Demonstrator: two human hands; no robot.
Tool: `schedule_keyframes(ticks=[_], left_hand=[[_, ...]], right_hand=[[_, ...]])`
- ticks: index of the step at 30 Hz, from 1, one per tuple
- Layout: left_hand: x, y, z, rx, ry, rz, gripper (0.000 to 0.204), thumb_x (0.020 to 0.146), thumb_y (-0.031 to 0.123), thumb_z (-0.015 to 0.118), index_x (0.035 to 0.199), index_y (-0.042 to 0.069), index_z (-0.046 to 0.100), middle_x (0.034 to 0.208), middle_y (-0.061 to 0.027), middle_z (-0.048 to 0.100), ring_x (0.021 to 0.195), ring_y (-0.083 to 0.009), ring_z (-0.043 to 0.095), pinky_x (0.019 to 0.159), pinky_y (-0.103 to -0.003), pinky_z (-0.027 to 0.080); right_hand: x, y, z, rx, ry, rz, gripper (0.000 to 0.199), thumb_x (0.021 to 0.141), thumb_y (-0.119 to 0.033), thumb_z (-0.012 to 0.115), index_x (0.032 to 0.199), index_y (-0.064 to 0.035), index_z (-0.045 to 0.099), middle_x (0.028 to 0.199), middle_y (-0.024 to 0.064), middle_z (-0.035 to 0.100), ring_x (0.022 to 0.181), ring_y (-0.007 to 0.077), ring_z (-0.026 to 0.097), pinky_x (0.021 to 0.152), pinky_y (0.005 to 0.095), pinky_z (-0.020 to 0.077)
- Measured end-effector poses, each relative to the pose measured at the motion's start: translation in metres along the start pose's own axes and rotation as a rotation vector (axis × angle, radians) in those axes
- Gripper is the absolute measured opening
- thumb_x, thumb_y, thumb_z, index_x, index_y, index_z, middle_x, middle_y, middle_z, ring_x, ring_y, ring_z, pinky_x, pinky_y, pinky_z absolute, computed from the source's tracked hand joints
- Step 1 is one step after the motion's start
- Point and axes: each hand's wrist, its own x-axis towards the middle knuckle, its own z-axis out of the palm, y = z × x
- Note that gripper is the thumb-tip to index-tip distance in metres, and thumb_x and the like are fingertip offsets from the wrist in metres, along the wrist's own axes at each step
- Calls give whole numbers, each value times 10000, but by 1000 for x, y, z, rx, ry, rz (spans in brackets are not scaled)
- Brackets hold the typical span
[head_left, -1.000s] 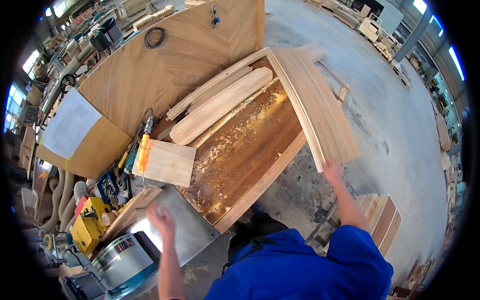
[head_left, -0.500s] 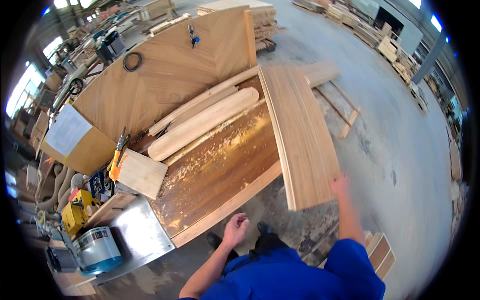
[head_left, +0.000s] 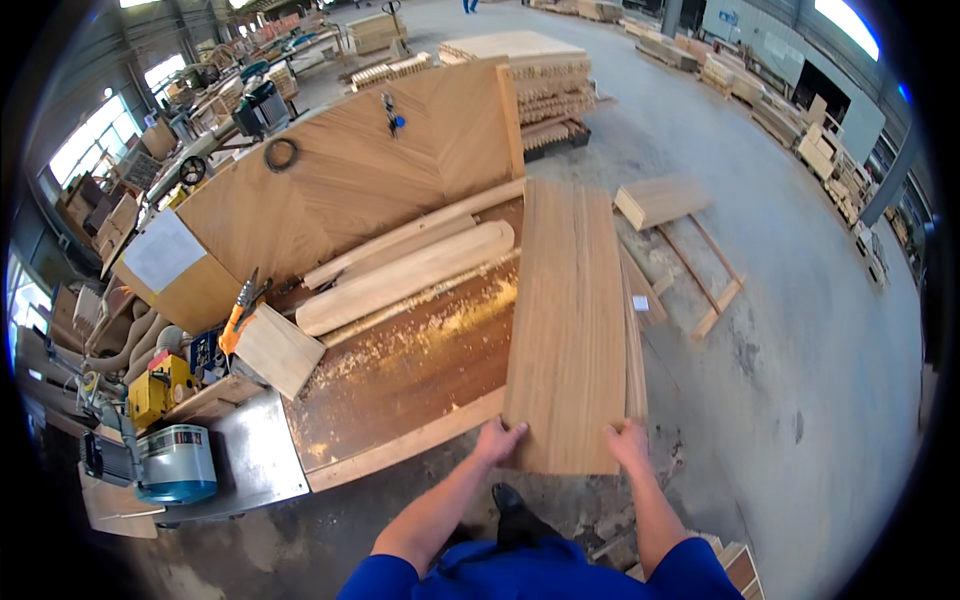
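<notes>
Wide plank: the wide wooden plank (head_left: 565, 340) lay across the right end of the desk (head_left: 415, 395), its near end jutting past the desk's front edge, toward the person.
Left grip: the left grip (head_left: 500, 441) grasped the plank's left edge near the near corner, thumb on the upper face.
Right grip: the right grip (head_left: 628, 443) grasped the opposite edge near its own corner (the undersides of both holds were hidden).
Under the right edge: another board (head_left: 636, 362) showed partly.
Desk surface: sawdust speckled the brown top; a round-ended board (head_left: 405, 279) lay along its rear half, beside narrow strips.
Desk's left end: a squarish wooden panel (head_left: 279, 350) lay beside an orange-handled tool (head_left: 236, 322).
Behind: a chevron-patterned panel (head_left: 365, 170) stood upright, a black cable coil (head_left: 281, 154) against it.
Right of the desk: a thick board (head_left: 662, 200) rested on a low wooden frame (head_left: 718, 303) on the concrete floor (head_left: 800, 350).
</notes>
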Motion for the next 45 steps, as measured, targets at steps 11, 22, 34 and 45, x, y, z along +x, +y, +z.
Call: schedule_keyframes(ticks=[11,22,34,45], left_hand=[[-65,67,-166,239,79,-3,364,794,281,784,971,-10,654,732,-43,625,653,-122,563,580,-323,465],[-262,97,-158,1221,340,511,196,742,68,594,935,42,582,961,-129,554,1017,-331,547,922,-490,435],[-384,-42,-178,789,575,-143,839,692,256,809,1410,63,420,1436,-275,272,1375,-480,239,1149,-597,171],[-569,-286,-147,-862,1338,-559,423,952,344,580,1104,-45,646,943,-88,683,858,-156,635,781,-338,509]], right_hand=[[-50,-79,36,329,-599,-64,500,886,-353,661,1183,42,583,1011,163,686,869,225,658,746,340,525],[20,-172,-10,1677,-757,24,559,959,-403,554,1371,-45,434,1324,122,550,1190,291,541,975,495,471],[-99,-151,109,1631,-836,184,432,930,-104,583,1340,-32,468,1319,89,563,1206,255,543,1017,424,457],[-300,-237,227,1077,-1404,147,547,900,-75,648,1395,-83,414,1349,81,532,1217,261,533,1007,457,476]])
